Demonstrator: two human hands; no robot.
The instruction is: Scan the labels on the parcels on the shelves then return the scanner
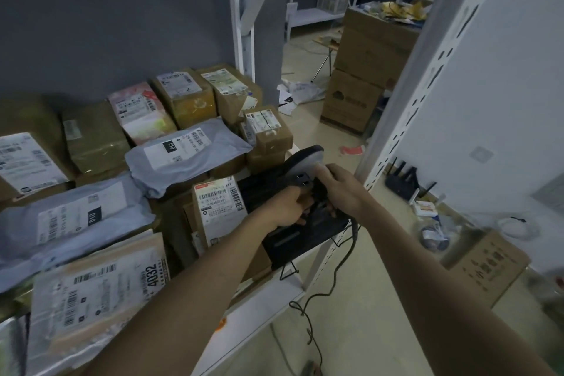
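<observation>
A grey and black handheld scanner (306,159) stands at the right end of the shelf, over a black box-shaped device (293,238). My right hand (341,189) grips the scanner's handle from the right. My left hand (288,207) holds the lower part of the scanner and its cradle from the left. Several parcels lie on the white shelf (274,299): a small brown box with a white label (221,210) right beside my left hand, grey mailer bags (186,156), and a padded envelope marked 4032 (100,293). Their labels face up.
A black cable (332,278) hangs from the scanner down to the floor. A white slotted upright (433,76) stands just right of my hands. Stacked cardboard boxes (369,70) stand on the floor behind. A router (403,180) and clutter lie at the right.
</observation>
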